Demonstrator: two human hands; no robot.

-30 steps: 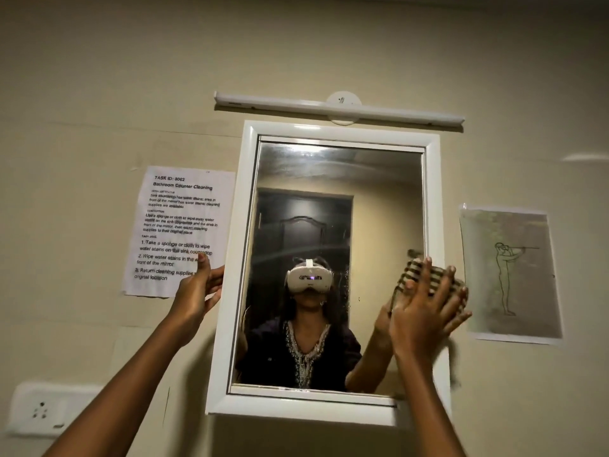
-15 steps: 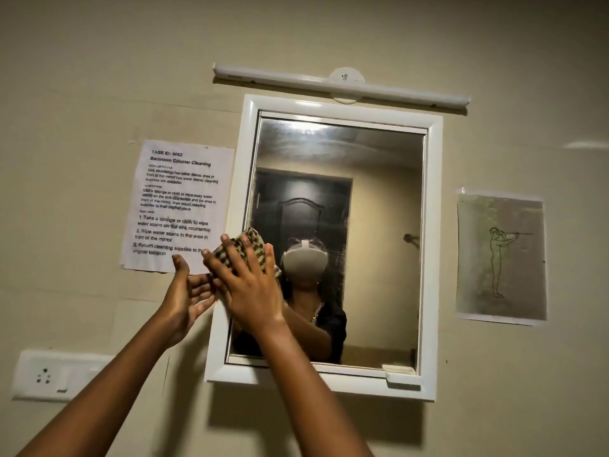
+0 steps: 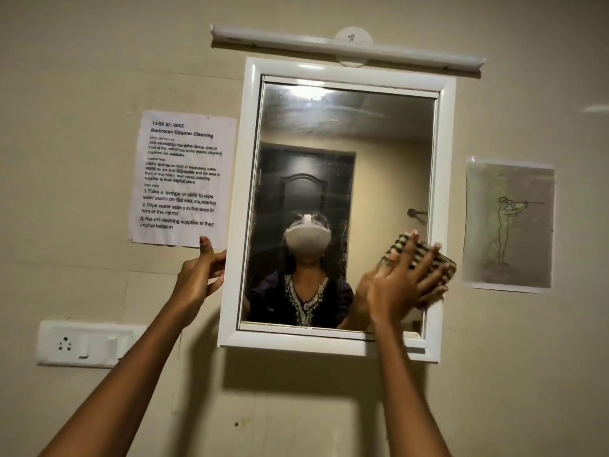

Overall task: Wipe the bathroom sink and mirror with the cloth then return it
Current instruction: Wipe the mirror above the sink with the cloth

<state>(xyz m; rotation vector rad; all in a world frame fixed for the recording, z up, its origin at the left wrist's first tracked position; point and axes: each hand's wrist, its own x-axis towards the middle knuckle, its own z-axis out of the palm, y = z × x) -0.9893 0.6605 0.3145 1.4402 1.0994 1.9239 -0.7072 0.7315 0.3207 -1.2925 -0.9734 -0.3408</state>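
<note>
1. Head view, fixtures: mirror is a rectangular glass pane in a glossy white moulded frame on a matte beige wall. Glass looks hazy and streaked, most of all near the top.
2. A white tube light runs along just above the frame. Printed paper sheet is stuck to the wall left of the mirror, a line drawing on a greyish sheet to the right, and a white switch plate sits low left.
3. Cloth is folded into a pad, dark-and-light checked weave. It sits at the mirror's lower right, overlapping glass and frame edge.
4. Your right hand: fingers spread wide and flat, palm pressing the cloth against the mirror. It pushes rather than pinches.
5. Your left hand: loosely curled around the frame's left edge, thumb up over the paper's bottom corner, fingers touching the frame.
6. Hands are well apart, one at each side of the mirror. Sink is out of view.
</note>
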